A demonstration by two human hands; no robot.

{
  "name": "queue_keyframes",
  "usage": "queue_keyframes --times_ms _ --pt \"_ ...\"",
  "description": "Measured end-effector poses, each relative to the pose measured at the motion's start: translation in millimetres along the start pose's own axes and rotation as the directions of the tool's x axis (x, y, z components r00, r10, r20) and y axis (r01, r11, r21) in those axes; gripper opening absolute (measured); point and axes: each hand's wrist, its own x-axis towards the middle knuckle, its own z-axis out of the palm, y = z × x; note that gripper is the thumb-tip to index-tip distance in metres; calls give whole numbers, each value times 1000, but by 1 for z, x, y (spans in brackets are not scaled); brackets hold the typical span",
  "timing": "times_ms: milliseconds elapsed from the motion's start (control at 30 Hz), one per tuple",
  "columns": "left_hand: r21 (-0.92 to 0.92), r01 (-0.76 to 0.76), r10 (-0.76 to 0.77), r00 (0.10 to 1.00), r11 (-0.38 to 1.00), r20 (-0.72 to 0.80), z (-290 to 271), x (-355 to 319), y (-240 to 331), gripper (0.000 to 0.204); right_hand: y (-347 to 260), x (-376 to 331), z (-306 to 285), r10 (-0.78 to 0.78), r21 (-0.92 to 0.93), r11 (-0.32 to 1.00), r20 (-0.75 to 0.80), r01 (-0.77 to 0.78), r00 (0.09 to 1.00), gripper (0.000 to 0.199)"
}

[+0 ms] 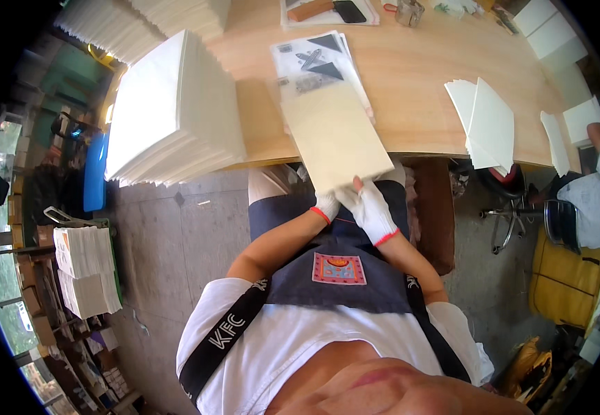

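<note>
A cream rectangular sheet (pixel 336 135), perhaps a thin stack, slants over the table's near edge. Its near end reaches back over my lap. White knitted gloves with red cuffs cover both hands. My right hand (pixel 375 213) is closed on the sheet's near edge, thumb on top and fingers out of sight beneath. At the near left corner my left hand (pixel 326 206) grips the same sheet, its fingers mostly hidden. Beyond the sheet, partly covered by it, lie printed pages (pixel 314 59) with dark pictures.
A tall stack of white paper (pixel 148 104) stands left on the wooden table (pixel 411 83). Loose white sheets (pixel 490 128) lie right, near the edge. Farther back are a dark phone-like object (pixel 350 11) and a glass jar (pixel 408 12). Another person's arm (pixel 599 135) shows far right.
</note>
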Motion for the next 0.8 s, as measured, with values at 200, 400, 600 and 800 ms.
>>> queue_keyframes --times_ms 200,400,600,800 --pt "775 234 -89 970 586 -226 80 -21 63 30 -6 66 7 -12 352 934 181 -53 983 28" --pt "523 203 -68 961 828 -267 83 -65 144 27 -25 25 24 -37 -834 491 269 252 962 26" --pt "664 160 -65 984 731 -166 73 -58 165 23 -4 51 47 -36 -603 -569 698 559 715 17" --pt "630 154 -23 977 761 -211 66 -56 167 24 -21 40 55 142 -733 -165 645 660 751 14"
